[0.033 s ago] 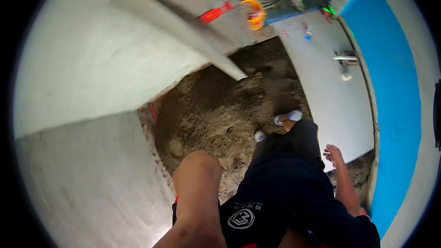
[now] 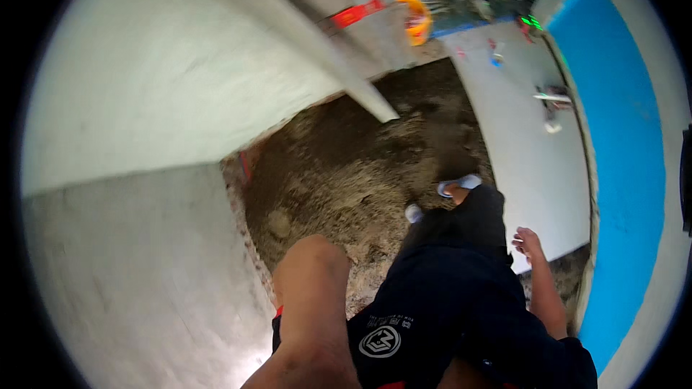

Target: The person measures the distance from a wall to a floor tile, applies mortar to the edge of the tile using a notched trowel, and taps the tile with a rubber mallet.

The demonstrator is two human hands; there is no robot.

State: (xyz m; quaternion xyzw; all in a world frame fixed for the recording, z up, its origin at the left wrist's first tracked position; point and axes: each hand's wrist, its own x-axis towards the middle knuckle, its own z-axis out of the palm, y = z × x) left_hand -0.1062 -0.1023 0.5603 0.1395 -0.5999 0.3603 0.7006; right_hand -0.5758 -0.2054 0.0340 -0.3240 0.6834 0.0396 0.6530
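Note:
My right hand [image 2: 528, 242] hangs beside my right thigh, above the near end of a large pale floor slab [image 2: 548, 187]. Its fingers are loosely bent and apart, with nothing I can clearly make out in them. My bent left arm [image 2: 311, 295] rises from the lower edge; the left hand itself lies outside the picture. Under me spreads a rough brown bed of sand or mortar [image 2: 346, 187]. My feet, in pale slippers [image 2: 461, 186], stand on it close to the slab's edge.
A white wall [image 2: 158, 79] ends at a narrow edge [image 2: 371, 101] ahead left. Grey flooring [image 2: 137, 259] lies left, a blue-painted wall [image 2: 620, 166] right. Small tools [image 2: 553, 99] and a device with green lights [image 2: 531, 22] rest along the slab. Beyond stands a yellow bucket [image 2: 418, 25].
The scene has shifted slightly to the right in the picture. My right hand and left arm keep nearly the same pose.

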